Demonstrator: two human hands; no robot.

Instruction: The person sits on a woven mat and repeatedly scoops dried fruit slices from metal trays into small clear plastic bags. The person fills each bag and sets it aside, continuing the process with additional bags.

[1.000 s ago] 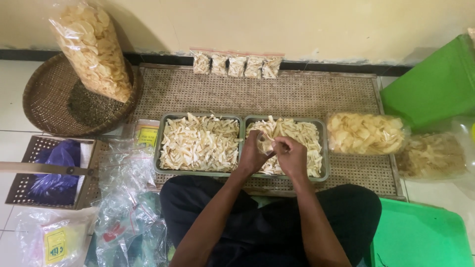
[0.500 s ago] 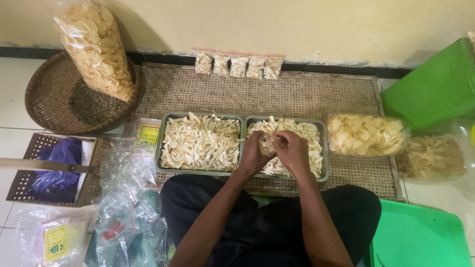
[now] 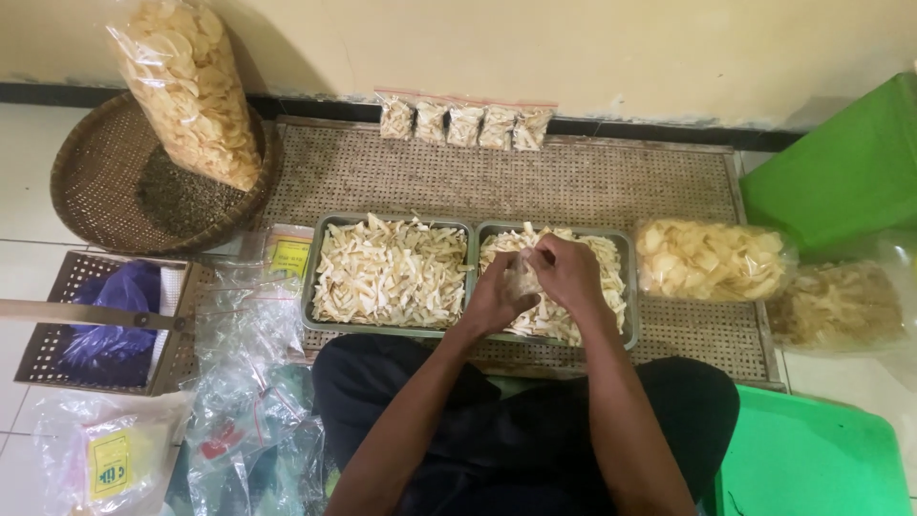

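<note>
Hands over right metal tray (image 3: 626, 287), both working a small clear bag (image 3: 523, 279) part-filled w/ pale chip strips. Left hand (image 3: 497, 298) curled round the bag from the left, fingers closed on it; right hand (image 3: 571, 275) on top, fingers bent down at the bag mouth, pinching either plastic or chips, can't tell which. Bag sits just above the strips in right tray, mostly hidden by the hands.

Progress, judged from layout: five small filled bags (image 3: 465, 124) lined up by the wall at far edge of woven mat (image 3: 611, 182), so some packs done. Left tray (image 3: 390, 270) heaped full, right tray also well stocked, so plenty left to pack. Looks early-to-mid.

Around: tall bag of round crackers (image 3: 186, 86) standing in a round woven basket (image 3: 95, 191) at left; two more cracker bags (image 3: 712, 260) right of the trays; heap of empty clear bags (image 3: 244, 354) beside person's left knee; brown crate (image 3: 57, 330) w/ sth purple inside; green plastic pieces (image 3: 841, 172) at right. Nothing blocks the trays; mat betw. trays and finished packs is open.
</note>
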